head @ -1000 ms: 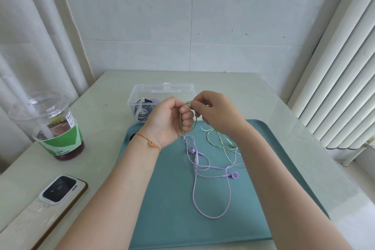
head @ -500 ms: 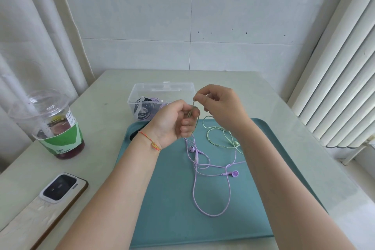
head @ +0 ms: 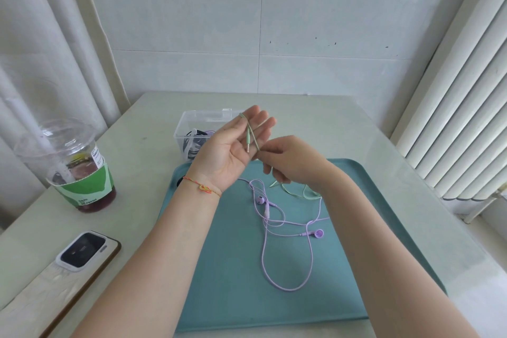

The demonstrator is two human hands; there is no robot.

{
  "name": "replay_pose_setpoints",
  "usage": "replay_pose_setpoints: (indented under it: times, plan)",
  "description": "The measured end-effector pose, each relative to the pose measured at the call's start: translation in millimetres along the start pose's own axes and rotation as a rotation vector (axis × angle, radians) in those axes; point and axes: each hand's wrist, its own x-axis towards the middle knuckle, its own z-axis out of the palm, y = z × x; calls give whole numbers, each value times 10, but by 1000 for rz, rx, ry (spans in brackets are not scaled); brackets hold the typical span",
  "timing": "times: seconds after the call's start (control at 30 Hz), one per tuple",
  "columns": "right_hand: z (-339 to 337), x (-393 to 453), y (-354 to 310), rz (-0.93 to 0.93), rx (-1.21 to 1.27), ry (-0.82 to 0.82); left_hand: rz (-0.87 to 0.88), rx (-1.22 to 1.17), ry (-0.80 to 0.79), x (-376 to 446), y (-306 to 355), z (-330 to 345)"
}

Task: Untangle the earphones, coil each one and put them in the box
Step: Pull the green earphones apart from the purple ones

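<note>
Head view: the left hand [head: 233, 149] is raised palm up, fingers straight, the green earphone cord [head: 251, 133] draped over them. Just right, the right hand [head: 288, 163] has a narrow grip pinching that cord. Purple earphones [head: 285, 230] lie below on the tray [head: 225, 269]; the box [head: 192, 129] sits behind the left hand.

Clear glossy plastic box [head: 206, 118] and cup [head: 65, 151] — matt teal tray [head: 225, 282], smooth pale tabletop [head: 153, 151].

Pale table [head: 343, 129] against tiled wall [head: 192, 22] — curtain [head: 41, 49] left, radiator [head: 461, 96] right.
</note>
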Motion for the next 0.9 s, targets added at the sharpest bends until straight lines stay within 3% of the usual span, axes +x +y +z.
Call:
replay_pose_setpoints:
  times: [0.27,0.63,0.73,0.9]
  plan:
    - [15,-30,-48,15,-212,-151,166,156,174,68,-13,-111]
    - [192,-24,-157,-67,-452,-136,170,355,176,40,-138,36]
    - [185,-31,-183,-94,-460,-74,172,487,223,43,-182,11]
    - [121,-15,-162,-139,-400,196,130,613,225,46,-198,-16]
